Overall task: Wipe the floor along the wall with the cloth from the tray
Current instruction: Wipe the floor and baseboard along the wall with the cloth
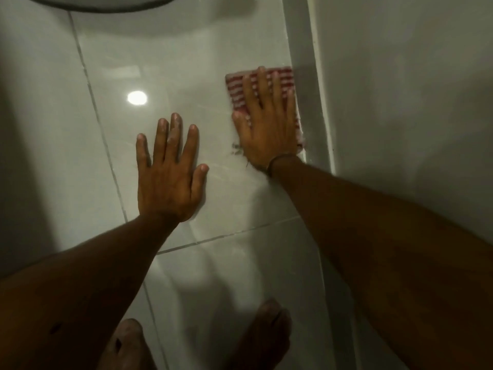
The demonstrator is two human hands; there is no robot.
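My hands are both flat on the floor (186, 76): my left hand (170, 169) is spread, fingers open, holding nothing and bracing my weight on the glossy tile, while my right hand (266, 129) is pressing palm-down on the cloth (236, 86), fingers splayed over it rather than curled around it.

Nearest to me, my bare feet (264, 332) are standing on the same shiny tile, and I am leaning well forward over them. If this tile is wet, I judge that my feet or my bracing palm could slide and tip me forward.

Further out, the red-and-white striped cloth is lying folded under my right palm, its right edge just beside the skirting (306, 102) at the foot of the wall (400, 102). Because I am only pressing and not gripping it, the cloth could bunch or slip out from under my palm on a hard push. Drifting left would leave the strip by the skirting unwiped; drifting right could scrape my knuckles.

At the far edge, a dark curved rim (101, 6) is showing; I cannot tell what it is.
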